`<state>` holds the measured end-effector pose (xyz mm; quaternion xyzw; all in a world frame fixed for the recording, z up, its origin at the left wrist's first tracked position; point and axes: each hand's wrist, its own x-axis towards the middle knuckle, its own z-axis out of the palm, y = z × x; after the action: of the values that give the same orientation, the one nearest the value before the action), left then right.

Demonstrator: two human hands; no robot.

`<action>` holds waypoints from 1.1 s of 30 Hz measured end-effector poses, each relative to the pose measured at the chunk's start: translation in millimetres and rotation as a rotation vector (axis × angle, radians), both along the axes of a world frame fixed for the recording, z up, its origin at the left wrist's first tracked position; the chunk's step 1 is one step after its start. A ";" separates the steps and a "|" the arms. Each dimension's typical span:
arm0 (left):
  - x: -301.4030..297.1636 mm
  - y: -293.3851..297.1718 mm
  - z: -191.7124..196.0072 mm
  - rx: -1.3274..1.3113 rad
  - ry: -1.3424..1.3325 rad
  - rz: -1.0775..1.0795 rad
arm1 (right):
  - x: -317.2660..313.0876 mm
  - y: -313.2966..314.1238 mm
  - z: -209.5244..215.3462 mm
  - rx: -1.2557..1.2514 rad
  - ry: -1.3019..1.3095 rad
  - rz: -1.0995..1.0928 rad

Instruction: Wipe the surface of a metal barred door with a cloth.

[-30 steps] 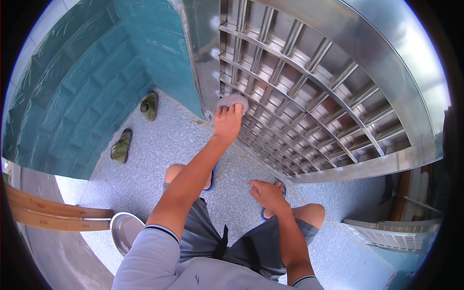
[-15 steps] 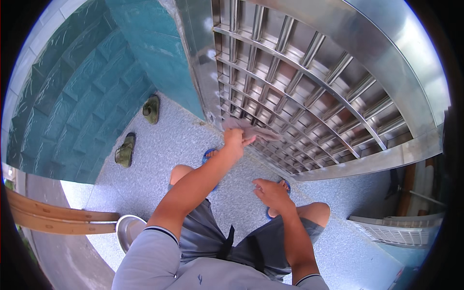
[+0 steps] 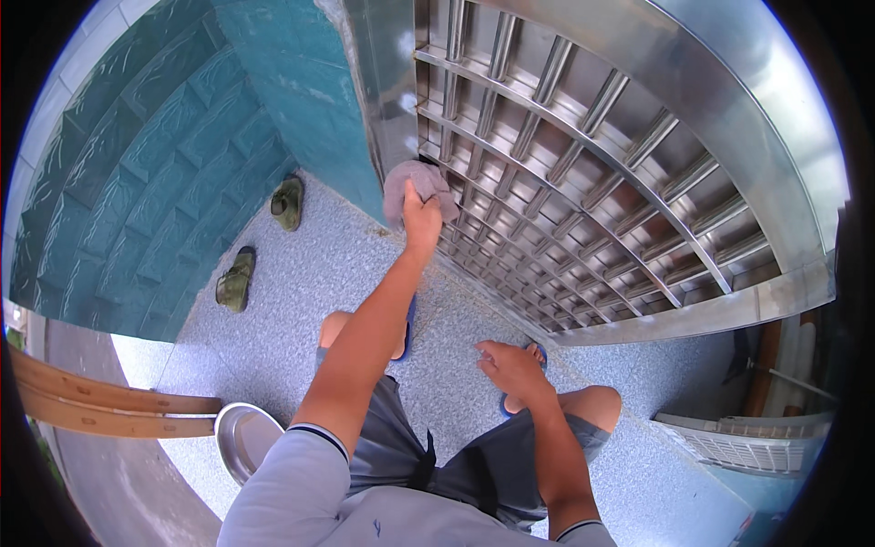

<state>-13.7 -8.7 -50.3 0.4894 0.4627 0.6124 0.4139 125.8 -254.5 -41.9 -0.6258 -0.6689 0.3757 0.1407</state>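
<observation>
Beside the blue wall (image 3: 314, 100), your left hand (image 3: 421, 221) holds the pink cloth (image 3: 399, 187) at the shiny metal door's (image 3: 583, 139) left edge, so press it flat, while your empty right hand (image 3: 517, 369) hangs half open.

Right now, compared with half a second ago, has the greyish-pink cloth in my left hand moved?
Yes: against the silvery barred metal door, the greyish-pink cloth has shifted up and left in the picture.

cloth (image 3: 402, 182): at gate (image 3: 585, 137) edge | shoes (image 3: 286, 204): floor (image 3: 290, 283), left of gate | basin (image 3: 244, 444): left of person (image 3: 392, 518)
</observation>
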 end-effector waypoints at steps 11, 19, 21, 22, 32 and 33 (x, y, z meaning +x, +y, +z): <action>24.2 -43.5 -33.9 -0.308 0.045 -0.092 | 3.8 -1.1 -7.7 0.053 -0.010 0.023; 44.4 -83.6 2.5 0.004 0.273 -0.067 | 7.8 -6.6 -9.7 0.070 0.005 0.001; 41.0 -74.2 14.7 -0.183 0.596 -0.162 | 9.8 -7.5 -8.2 0.072 0.011 -0.006; 37.4 -69.4 11.3 -0.183 0.599 -0.166 | 10.2 -7.4 -5.8 0.068 0.004 -0.008; 31.5 -46.4 -12.4 0.009 0.743 -0.196 | 14.2 -12.9 -2.1 0.092 -0.035 -0.013; 30.0 -39.2 -14.4 0.042 0.608 -0.191 | 12.9 -10.3 -1.5 0.100 -0.028 -0.012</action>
<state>16.3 -47.8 -64.7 0.6996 0.5046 0.4058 0.3021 138.7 -264.8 -43.5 -0.6274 -0.6848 0.3320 0.1646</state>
